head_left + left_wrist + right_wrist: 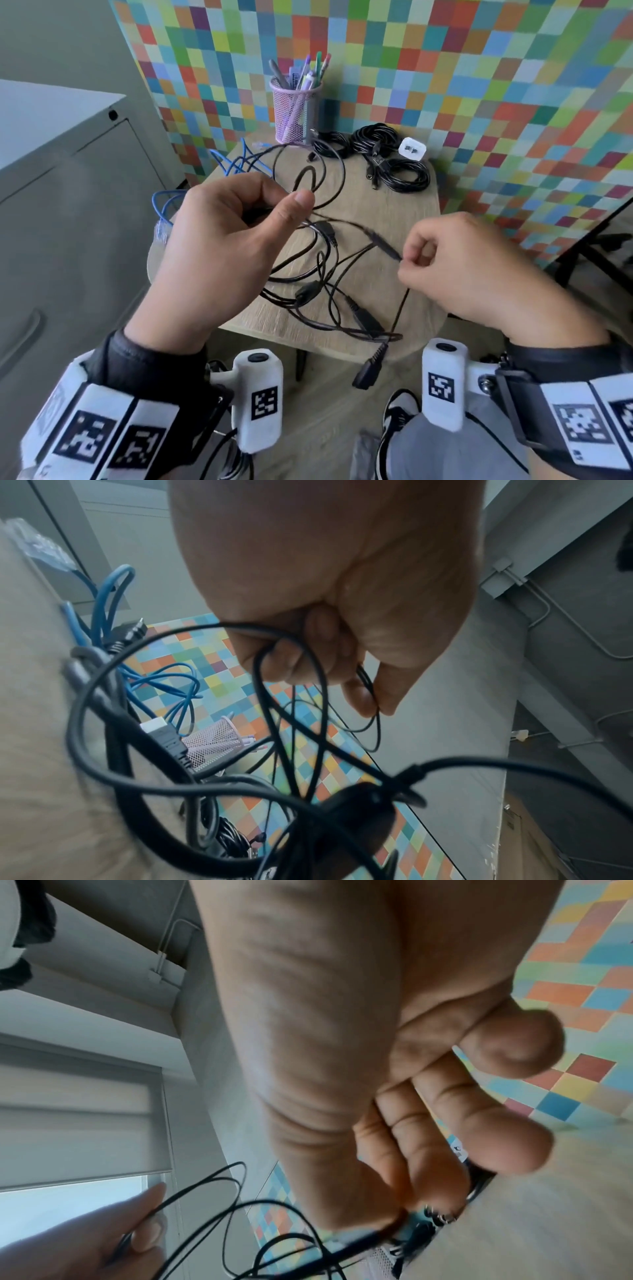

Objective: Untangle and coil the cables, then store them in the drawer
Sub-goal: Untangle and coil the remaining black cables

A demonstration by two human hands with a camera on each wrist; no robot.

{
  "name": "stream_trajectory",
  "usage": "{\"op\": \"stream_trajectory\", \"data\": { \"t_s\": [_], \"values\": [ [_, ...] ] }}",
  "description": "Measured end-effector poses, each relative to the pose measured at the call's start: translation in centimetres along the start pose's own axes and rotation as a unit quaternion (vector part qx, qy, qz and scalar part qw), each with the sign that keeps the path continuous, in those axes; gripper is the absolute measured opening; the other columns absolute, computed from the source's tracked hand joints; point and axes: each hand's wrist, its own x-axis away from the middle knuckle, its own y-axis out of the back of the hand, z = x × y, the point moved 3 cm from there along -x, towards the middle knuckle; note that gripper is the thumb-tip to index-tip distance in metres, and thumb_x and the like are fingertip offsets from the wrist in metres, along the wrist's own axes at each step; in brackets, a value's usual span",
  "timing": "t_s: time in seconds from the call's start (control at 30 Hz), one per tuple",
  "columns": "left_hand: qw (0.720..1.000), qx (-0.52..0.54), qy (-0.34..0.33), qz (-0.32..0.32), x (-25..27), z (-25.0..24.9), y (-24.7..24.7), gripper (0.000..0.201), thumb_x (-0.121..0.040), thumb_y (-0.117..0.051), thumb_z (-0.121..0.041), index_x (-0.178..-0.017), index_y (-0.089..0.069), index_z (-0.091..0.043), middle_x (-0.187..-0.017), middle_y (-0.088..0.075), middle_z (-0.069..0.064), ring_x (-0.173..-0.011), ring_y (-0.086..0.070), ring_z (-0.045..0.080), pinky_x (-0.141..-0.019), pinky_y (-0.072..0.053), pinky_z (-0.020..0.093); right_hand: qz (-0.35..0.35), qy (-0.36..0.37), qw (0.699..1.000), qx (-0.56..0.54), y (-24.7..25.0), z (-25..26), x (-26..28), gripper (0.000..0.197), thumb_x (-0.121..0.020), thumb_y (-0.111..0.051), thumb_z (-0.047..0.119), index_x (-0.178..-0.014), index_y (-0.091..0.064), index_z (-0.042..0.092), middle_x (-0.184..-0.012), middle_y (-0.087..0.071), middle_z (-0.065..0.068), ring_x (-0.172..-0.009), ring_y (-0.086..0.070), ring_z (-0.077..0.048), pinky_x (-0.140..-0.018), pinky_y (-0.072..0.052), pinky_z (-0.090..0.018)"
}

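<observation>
The left hand [219, 246] pinches loops of a thin black cable [329, 178] between thumb and curled fingers; the right hand [479, 270] pinches that cable's blurred end; which strand is which in the black tangle [325, 298] on the small table [411, 212] is unclear; blue cable [236, 161] partly hidden behind the left hand.
</observation>
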Motion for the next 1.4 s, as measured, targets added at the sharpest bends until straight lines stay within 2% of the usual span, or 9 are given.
{"op": "stream_trajectory", "data": {
  "t_s": [0.13, 0.33, 0.47, 0.63, 0.9, 1.0, 1.13, 1.3, 1.4],
  "values": [
    [1.0, -0.006, 0.0, 0.021, 0.0, -0.1, -0.3, 0.033, -0.095, -0.068, -0.036, -0.073, -0.068, -0.011, -0.049, -0.038, -0.01, -0.043, -0.028, 0.006, -0.043, -0.022, 0.013, -0.058, 0.018, 0.984, -0.168, 1.6, 0.1, 0.2, 0.017, -0.094, -0.067, 0.01, -0.086, -0.06, 0.023, -0.068, -0.075, -0.001, -0.043, -0.062, -0.019, -0.048, -0.05, -0.032],
    [0.999, 0.041, 0.005, 0.0, -0.5, 0.9, 0.0, 0.029, -0.106, -0.048, -0.036, -0.086, -0.054, -0.016, -0.063, -0.04, 0.002, -0.052, -0.03, 0.013, -0.045, -0.026, 0.023, -0.238, 0.097, 0.882, -0.395, 4.0, 0.3, 0.7, 0.023, -0.104, -0.058, 0.0, -0.093, -0.063, 0.02, -0.076, -0.071, -0.01, -0.061, -0.075, -0.03, -0.056, -0.062, -0.038],
    [0.994, 0.103, 0.012, -0.026, -0.4, 0.7, -0.1, 0.026, -0.11, -0.041, -0.015, -0.088, -0.053, -0.017, -0.063, -0.038, 0.008, -0.049, -0.032, 0.007, -0.046, -0.029, 0.016, -0.324, 0.127, 0.854, -0.386, 4.7, 0.4, 0.8, 0.018, -0.102, -0.059, 0.009, -0.095, -0.065, 0.025, -0.087, -0.07, 0.0, -0.07, -0.078, -0.025, -0.066, -0.064, -0.037],
    [0.987, 0.147, 0.026, -0.055, -0.8, 1.4, 0.2, 0.021, -0.107, -0.043, -0.022, -0.091, -0.053, -0.012, -0.059, -0.04, 0.001, -0.049, -0.031, 0.011, -0.046, -0.029, 0.019, -0.362, 0.103, 0.826, -0.42, 5.0, -0.5, 0.5, 0.014, -0.096, -0.063, 0.022, -0.095, -0.071, 0.034, -0.09, -0.071, 0.007, -0.079, -0.078, -0.023, -0.077, -0.064, -0.037],
    [0.963, 0.265, 0.038, -0.033, -0.8, 0.9, 0.3, 0.018, -0.097, -0.045, -0.015, -0.085, -0.058, -0.013, -0.059, -0.057, 0.007, -0.059, -0.039, 0.028, -0.055, -0.03, 0.032, -0.236, 0.118, 0.918, -0.297, 2.6, 0.9, 0.2, 0.021, -0.098, -0.07, 0.01, -0.099, -0.076, 0.03, -0.094, -0.077, 0.012, -0.088, -0.077, -0.006, -0.083, -0.061, -0.022],
    [0.966, 0.256, 0.041, -0.019, -0.8, 0.8, 0.2, 0.023, -0.095, -0.051, -0.014, -0.078, -0.065, -0.02, -0.071, -0.061, 0.005, -0.065, -0.037, 0.024, -0.059, -0.024, 0.032, -0.15, 0.14, 0.941, -0.269, 1.2, 1.6, 0.1, 0.029, -0.093, -0.075, 0.012, -0.102, -0.074, 0.04, -0.126, -0.066, 0.024, -0.101, -0.073, -0.001, -0.092, -0.057, -0.016],
    [0.96, 0.268, 0.075, -0.032, -0.8, 0.8, 0.2, 0.028, -0.09, -0.059, -0.014, -0.067, -0.071, -0.025, -0.087, -0.052, 0.014, -0.062, -0.028, 0.019, -0.055, -0.02, 0.032, -0.177, 0.145, 0.944, -0.238, 1.3, 1.8, 0.2, 0.024, -0.093, -0.075, 0.014, -0.111, -0.075, 0.03, -0.155, -0.051, 0.01, -0.1, -0.073, -0.001, -0.088, -0.057, -0.014],
    [0.958, 0.276, 0.066, -0.049, -0.7, 0.9, 0.2, 0.017, -0.098, -0.056, -0.017, -0.082, -0.061, -0.017, -0.072, -0.06, -0.005, -0.054, -0.047, 0.016, -0.05, -0.039, 0.027, -0.187, 0.207, 0.918, -0.281, 3.0, 4.1, 2.0, 0.013, -0.093, -0.075, 0.018, -0.098, -0.076, 0.029, -0.097, -0.076, 0.012, -0.086, -0.074, -0.012, -0.078, -0.056, -0.02],
    [0.964, 0.251, 0.06, -0.062, -0.8, 0.9, 0.1, 0.014, -0.098, -0.057, -0.021, -0.086, -0.059, -0.015, -0.063, -0.052, -0.001, -0.056, -0.054, 0.02, -0.049, -0.043, 0.026, -0.12, 0.279, 0.91, -0.283, 3.3, 6.4, 3.3, 0.01, -0.09, -0.079, 0.023, -0.099, -0.077, 0.022, -0.091, -0.076, 0.008, -0.091, -0.074, -0.019, -0.081, -0.057, -0.026]
  ]
}}
